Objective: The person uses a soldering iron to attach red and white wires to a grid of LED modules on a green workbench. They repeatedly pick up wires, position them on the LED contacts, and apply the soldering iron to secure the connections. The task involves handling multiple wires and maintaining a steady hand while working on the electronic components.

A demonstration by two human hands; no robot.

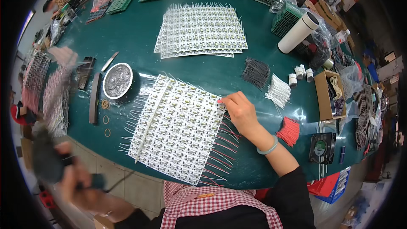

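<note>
Circuit board (178,131), green table (127,34), tiled floor (142,191)

"What's that white panel (180,129)?"
"Rows of small components, wires (224,147) fringing both sides, lying flat and aslant."
"And the tool (50,157)?"
"Dark, blurred, held off to the panel's left."

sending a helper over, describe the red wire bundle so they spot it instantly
On the dark green table, look right of the person's right hand. The red wire bundle lies there, its colour setting it apart from the black bundle and white bundle.
</note>
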